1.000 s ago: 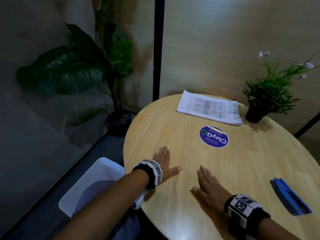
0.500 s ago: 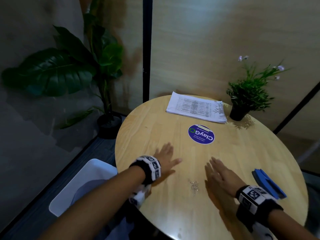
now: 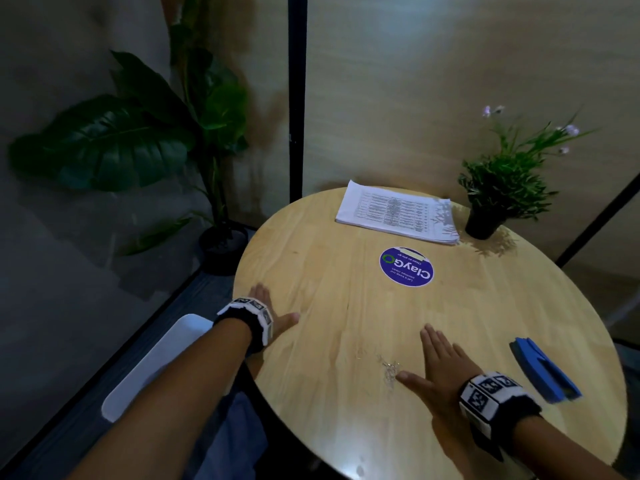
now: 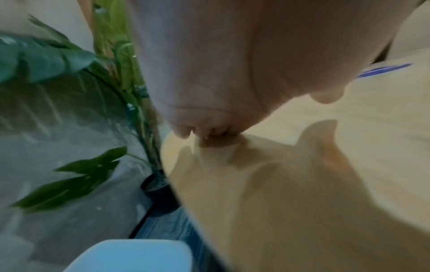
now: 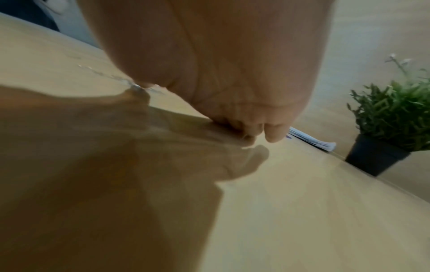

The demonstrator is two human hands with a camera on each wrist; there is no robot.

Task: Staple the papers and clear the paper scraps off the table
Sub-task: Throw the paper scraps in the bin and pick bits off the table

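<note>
The left hand [image 3: 273, 315] lies flat with straight fingers right at the near-left edge of the round wooden table [image 3: 346, 427]. The right hand [image 3: 441, 367] lies flat too, fingers wide and holding nothing, with its thumb just beside a small pile of shiny scraps [image 3: 390, 368] — too small to tell what kind. Bare wood lies between the two hands. One stack of papers [image 3: 394, 212] sits at the far edge, beside one small potted plant [image 3: 502, 188]. One blue stapler [image 3: 543, 374] lies near the right edge.
</note>
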